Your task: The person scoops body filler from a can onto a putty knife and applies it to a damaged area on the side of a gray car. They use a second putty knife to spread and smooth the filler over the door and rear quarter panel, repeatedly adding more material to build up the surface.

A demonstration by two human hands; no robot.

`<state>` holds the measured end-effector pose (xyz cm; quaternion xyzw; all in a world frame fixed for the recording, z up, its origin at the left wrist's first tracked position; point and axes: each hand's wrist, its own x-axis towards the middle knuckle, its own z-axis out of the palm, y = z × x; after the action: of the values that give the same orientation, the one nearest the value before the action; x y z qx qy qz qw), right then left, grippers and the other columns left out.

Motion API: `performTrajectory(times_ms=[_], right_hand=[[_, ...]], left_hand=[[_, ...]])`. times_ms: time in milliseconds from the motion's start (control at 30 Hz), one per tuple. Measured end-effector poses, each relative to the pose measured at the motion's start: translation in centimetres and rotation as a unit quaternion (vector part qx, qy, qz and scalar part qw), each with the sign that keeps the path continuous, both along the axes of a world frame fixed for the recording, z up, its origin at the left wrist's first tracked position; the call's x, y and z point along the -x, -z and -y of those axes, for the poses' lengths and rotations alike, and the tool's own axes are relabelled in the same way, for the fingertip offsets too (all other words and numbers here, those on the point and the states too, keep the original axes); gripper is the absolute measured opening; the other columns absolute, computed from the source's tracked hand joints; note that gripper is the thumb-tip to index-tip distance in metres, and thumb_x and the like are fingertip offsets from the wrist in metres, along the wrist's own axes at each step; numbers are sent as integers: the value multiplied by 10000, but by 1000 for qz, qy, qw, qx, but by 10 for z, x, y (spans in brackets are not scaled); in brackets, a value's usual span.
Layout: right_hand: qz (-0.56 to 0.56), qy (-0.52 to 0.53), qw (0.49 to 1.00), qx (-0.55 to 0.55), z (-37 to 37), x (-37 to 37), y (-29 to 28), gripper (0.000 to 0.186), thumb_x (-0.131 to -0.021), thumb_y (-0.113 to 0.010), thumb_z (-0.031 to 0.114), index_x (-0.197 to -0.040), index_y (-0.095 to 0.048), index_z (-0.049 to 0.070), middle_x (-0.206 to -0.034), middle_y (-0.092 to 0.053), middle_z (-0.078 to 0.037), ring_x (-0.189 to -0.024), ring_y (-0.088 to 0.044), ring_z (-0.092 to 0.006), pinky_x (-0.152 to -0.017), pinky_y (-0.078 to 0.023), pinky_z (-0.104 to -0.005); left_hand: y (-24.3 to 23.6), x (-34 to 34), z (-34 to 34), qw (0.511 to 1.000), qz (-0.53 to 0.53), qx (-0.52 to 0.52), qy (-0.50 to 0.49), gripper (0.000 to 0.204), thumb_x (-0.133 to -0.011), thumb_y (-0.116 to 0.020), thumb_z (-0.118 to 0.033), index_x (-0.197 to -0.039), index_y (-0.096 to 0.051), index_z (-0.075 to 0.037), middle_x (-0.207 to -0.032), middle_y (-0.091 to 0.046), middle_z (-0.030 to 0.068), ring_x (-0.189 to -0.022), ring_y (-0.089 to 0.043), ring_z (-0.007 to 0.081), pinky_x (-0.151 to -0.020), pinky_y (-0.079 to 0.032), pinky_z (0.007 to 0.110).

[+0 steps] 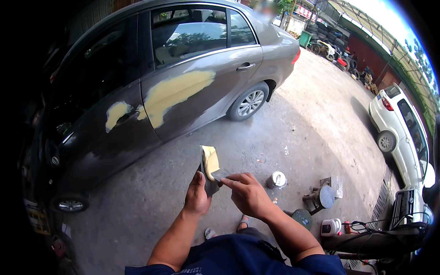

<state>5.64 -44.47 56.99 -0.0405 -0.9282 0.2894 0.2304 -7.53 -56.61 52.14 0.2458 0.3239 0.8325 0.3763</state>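
Note:
My left hand is closed round the lower end of a dark flat putty board, held up in front of my body. A thick layer of pale yellow putty covers its upper part. My right hand pinches a thin grey putty scraper, its blade against the lower edge of the putty. Beyond both hands stands a dark grey car. Across its rear door spreads a large yellow filler patch; a smaller filler patch lies by the front door handle.
On the concrete to my right stand an open tin and a small round-topped stool. A white jug is by dark cables at lower right. Farther right a white car is parked; piled tyres lie behind.

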Motion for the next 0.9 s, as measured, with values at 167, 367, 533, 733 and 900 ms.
performTrajectory(times_ms=[167, 367, 533, 733, 900], right_hand=[[-50, 17, 998, 46, -14, 9, -47, 478, -759, -611, -44, -1222, -641, 75, -1141, -636, -142, -1031, -593, -341, -897, -495, -403], [-91, -32, 995, -30, -16, -20, -50, 510, -715, -605, -89, -1185, -675, 96, -1160, -637, -134, -1034, -601, -324, -885, -502, -402], [-117, -167, 979, -8, -41, -5, -65, 515, -695, -595, -107, -1164, -681, 87, -1189, -627, -149, -1060, -595, -346, -902, -492, -421], [-106, -95, 969, 203, -68, -36, -19, 411, -804, -589, -75, -1196, -625, 42, -1180, -626, -112, -1083, -601, -261, -918, -487, -379], [-14, -28, 849, 527, -28, -59, 21, 395, -898, -654, 23, -1266, -510, 15, -1089, -632, -86, -1016, -593, -132, -867, -479, -295]], left_hand=[[14, -1, 1, 992, -93, 44, -67, 476, -1051, -406, -349, -1388, -442, -13, -1254, -573, 84, -1100, -568, 160, -960, -460, 342], [-16, 15, 17, 988, 91, 19, 120, 645, -994, -423, -521, -1440, -387, -56, -1335, -542, 160, -1193, -565, 283, -894, -528, 481], [-2, 16, 20, 875, 204, -144, 413, 739, -962, -479, -534, -1510, -269, -84, -1475, -379, 233, -1274, -416, 564, -800, -556, 609], [-19, 11, 19, 902, 180, -150, 364, 754, -955, -494, -540, -1516, -262, -94, -1500, -350, 211, -1311, -397, 530, -876, -523, 616], [-32, 1, 6, 992, 10, -52, 115, 810, -930, -542, -546, -1514, -260, -61, -1517, -370, 135, -1404, -360, 334, -1128, -318, 483]])
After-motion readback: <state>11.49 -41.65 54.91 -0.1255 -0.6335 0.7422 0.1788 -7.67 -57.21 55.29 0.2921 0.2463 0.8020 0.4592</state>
